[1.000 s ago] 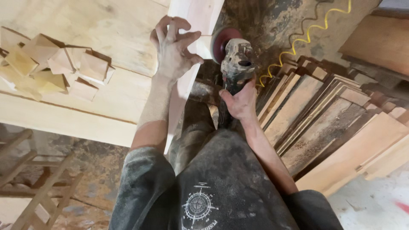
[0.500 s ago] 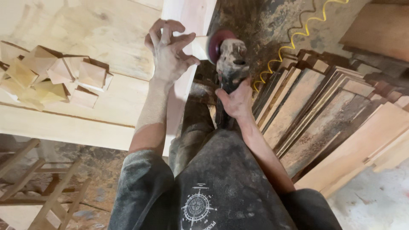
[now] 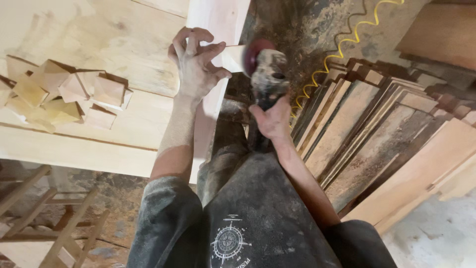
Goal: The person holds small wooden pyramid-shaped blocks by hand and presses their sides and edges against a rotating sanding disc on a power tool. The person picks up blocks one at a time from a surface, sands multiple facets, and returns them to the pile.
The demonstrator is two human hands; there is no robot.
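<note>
Dusty dark short-sleeved shirt (image 3: 258,208), white compass print (image 3: 229,243)

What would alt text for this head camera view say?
A right hand presses a dusty sander's red disc against a small wood piece pinched by the left hand at a workbench edge; planks lie right.

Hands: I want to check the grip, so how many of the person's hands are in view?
2. The left hand presses its fingers on a small pale wood piece at the bench edge; the right hand grips the sander beside it.
</note>
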